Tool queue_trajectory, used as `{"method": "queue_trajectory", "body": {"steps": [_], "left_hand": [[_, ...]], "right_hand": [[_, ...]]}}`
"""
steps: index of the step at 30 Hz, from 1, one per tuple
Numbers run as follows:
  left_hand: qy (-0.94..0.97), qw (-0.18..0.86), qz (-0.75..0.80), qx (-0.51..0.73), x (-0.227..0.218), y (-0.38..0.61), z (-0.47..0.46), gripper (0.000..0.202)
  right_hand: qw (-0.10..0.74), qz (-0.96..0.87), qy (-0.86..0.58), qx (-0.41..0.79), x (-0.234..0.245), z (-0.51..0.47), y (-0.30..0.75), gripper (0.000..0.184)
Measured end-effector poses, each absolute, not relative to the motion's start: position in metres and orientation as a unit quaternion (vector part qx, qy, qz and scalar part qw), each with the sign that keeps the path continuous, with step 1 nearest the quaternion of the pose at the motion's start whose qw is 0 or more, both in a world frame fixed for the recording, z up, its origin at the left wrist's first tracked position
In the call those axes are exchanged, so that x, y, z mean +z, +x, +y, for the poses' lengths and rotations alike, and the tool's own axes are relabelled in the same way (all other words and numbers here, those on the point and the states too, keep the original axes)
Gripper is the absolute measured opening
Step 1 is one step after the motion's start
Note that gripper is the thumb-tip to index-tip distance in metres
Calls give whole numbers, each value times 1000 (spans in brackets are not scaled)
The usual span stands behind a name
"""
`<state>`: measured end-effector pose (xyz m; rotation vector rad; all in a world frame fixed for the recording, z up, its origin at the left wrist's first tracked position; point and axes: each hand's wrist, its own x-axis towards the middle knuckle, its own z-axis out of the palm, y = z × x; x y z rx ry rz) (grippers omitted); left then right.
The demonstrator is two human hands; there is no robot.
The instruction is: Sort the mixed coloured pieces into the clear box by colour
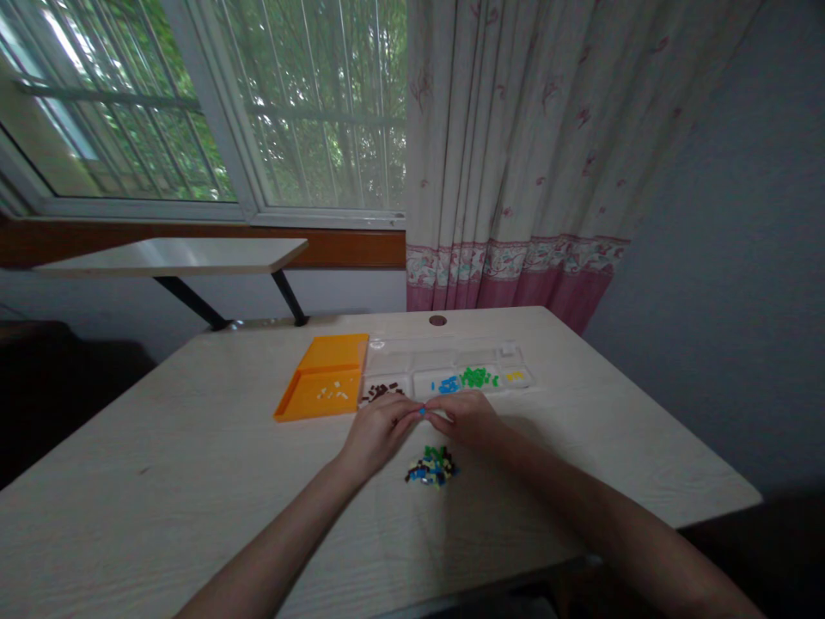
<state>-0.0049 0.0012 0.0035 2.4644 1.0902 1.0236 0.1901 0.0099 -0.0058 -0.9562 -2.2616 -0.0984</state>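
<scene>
Above the middle of the table, my left hand [380, 430] and my right hand [469, 419] meet fingertip to fingertip. Between their pinched fingers is a small blue building brick [422, 411], mostly covered by the fingers. Just below the hands lies a mixed pile of small bricks [433, 467] in green, blue, brown and cream. Beyond the hands, a clear compartment tray [425, 354] holds brown bricks [385, 391], blue bricks [446, 384], green bricks [477, 377] and yellow bricks [515, 376], each colour grouped apart. My left hand partly hides the brown ones.
An orange tray [332, 351] with several cream pieces [333, 391] adjoins the clear tray on the left. A raised shelf [180, 255] on black legs stands at the table's back left. The table [258, 490] has a round hole cover [437, 321] near its back edge, before the curtain.
</scene>
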Motion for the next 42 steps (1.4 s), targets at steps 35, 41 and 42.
{"method": "queue_trajectory", "body": {"steps": [35,41,42], "left_hand": [[915,178,317,174,7,-4,-5,20],[891,168,337,255,9,-5,-3,19],[884,162,346,270,9,-5,-2,19]], "right_hand": [[408,-799,-423,-128,18,28,224,17],[341,-787,-506,-91,1,42,221,21],[334,-791,-506,-88,0,42,220,21]]}}
